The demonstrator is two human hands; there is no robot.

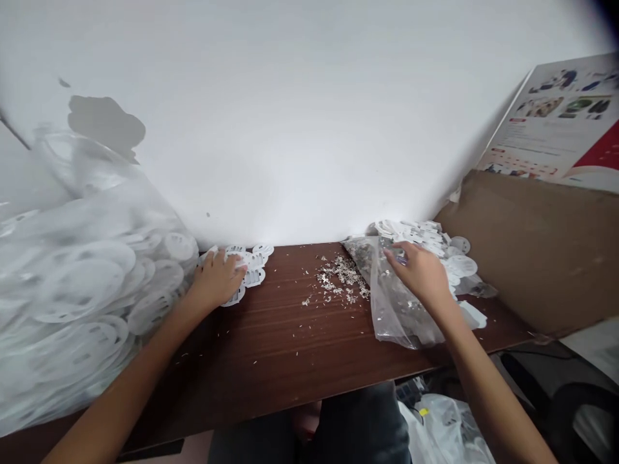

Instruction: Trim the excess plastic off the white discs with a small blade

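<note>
My left hand (220, 277) rests over a small group of white plastic discs with slots (254, 261) near the wall, its fingers spread and touching them. My right hand (420, 267) hovers over a clear plastic bag (391, 309), thumb and forefinger apart, with nothing plainly held between them. Small metal pieces show inside the bag. More small metal pieces (341, 274) lie loose in a heap on the brown table (290, 361), just left of the bag. Behind my right hand is a pile of white plastic parts (457, 264).
A large clear sack of white discs (87, 283) fills the left side. At the right, a cardboard sheet (541, 251) stands by a printed poster (556, 129). The white wall (309, 129) bounds the back. Below the table's front edge are plastic bags (445, 425).
</note>
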